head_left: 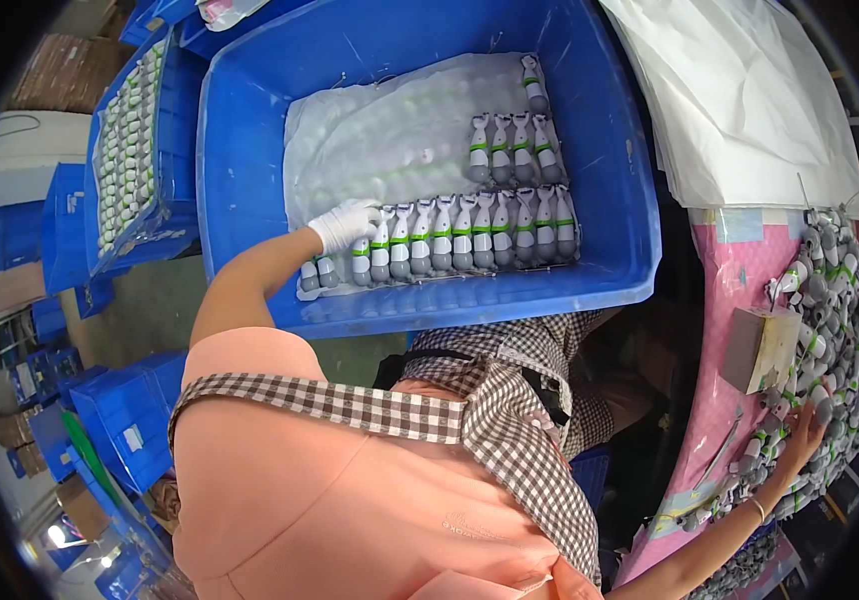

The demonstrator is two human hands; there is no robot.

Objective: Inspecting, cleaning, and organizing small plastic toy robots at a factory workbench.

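My left hand [348, 225], in a white glove, is over the left part of the front row in a blue bin [430, 312]. Its fingers are closed at the top of a small grey-and-white figurine [361, 262] with a green band, hiding that end. Similar figurines [464, 235] lie side by side to its right, with a shorter row [501, 150] behind. My bare right hand [798, 440] reaches far right into a heap of the same figurines [835, 330]. Its fingers curl around one grey-ended figurine [822, 408].
A translucent white sheet [370, 140] lines the bin, with faint shapes beneath. The heap lies on a pink-covered table [730, 270], beside a small box [760, 348] and under white sheeting [740, 90]. Another blue bin [175, 150] at left holds rows of figurines.
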